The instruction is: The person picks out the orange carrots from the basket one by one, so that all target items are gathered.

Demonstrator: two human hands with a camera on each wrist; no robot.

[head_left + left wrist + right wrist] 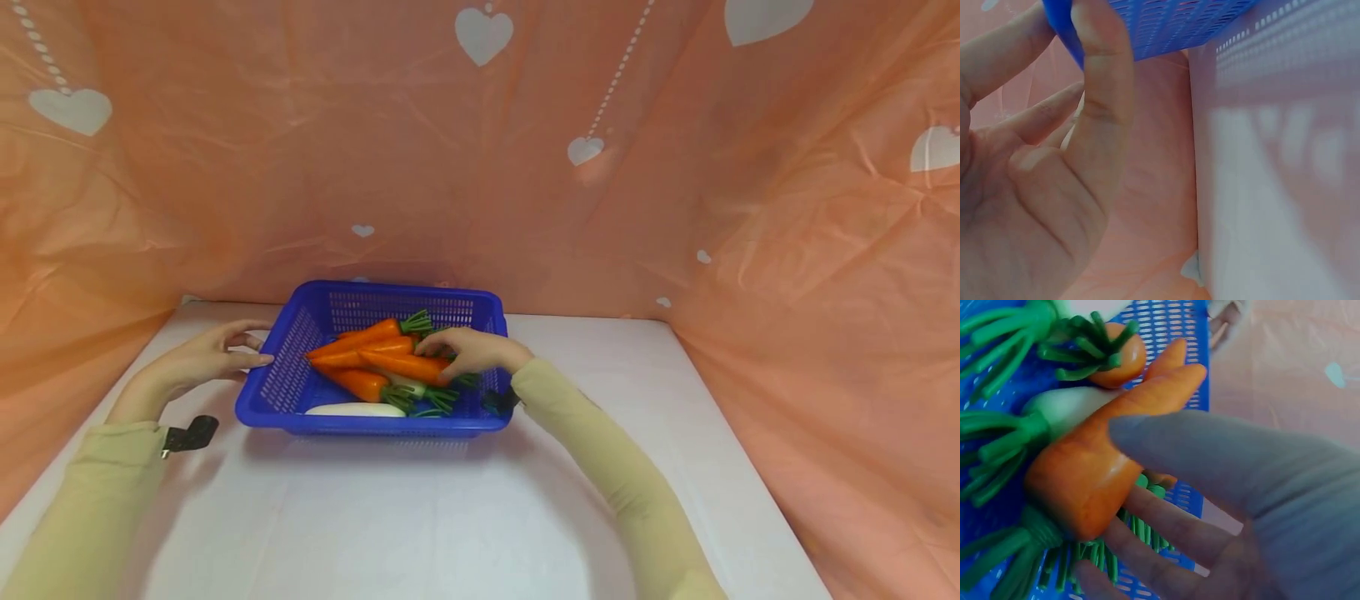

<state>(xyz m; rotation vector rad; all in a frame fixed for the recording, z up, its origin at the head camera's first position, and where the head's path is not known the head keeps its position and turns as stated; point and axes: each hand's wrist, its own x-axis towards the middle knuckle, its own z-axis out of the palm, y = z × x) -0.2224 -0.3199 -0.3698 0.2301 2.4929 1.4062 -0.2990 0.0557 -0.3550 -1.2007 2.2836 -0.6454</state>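
Note:
A blue plastic basket stands on the white table and holds several orange toy carrots with green tops and a white radish. My right hand reaches into the basket and grips one carrot near its leafy end. In the right wrist view the thumb lies over that carrot and the fingers curl beneath it, so my right hand closes around it. My left hand holds the basket's left rim. The left wrist view shows its thumb pressed on the blue rim.
A peach curtain with white hearts encloses the white table at the back and on both sides. Another carrot and a further one lie beside the held one. A black strap sits on my left wrist.

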